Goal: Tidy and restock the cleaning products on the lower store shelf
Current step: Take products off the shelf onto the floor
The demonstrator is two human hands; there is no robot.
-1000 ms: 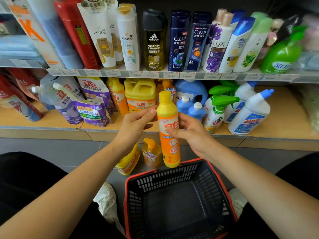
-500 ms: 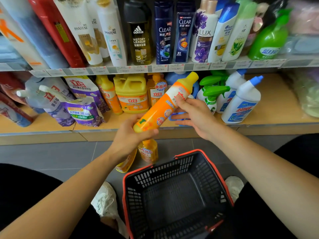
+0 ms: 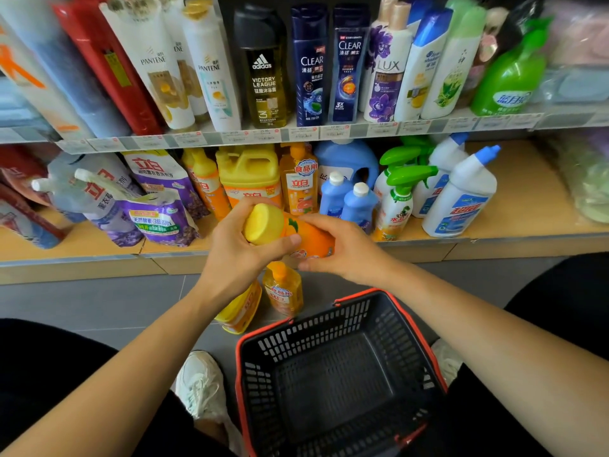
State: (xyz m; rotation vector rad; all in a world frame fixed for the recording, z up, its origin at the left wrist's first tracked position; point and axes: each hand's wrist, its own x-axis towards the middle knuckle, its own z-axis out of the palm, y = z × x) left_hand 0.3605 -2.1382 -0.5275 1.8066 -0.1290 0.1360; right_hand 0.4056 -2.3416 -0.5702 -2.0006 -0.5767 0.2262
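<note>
Both left hand (image 3: 237, 255) and right hand (image 3: 349, 252) curl fingers round the orange bottle (image 3: 309, 240), probably to shelve it upright at twelve o'clock.

place: shop | cues: shelf-edge labels (image 3: 301, 132), likely prices; shopping basket (image 3: 329, 316)

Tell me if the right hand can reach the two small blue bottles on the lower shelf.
Likely yes, once freed: the right hand grips the orange bottle, but the blue bottles stand just beyond it, nothing between.
</note>
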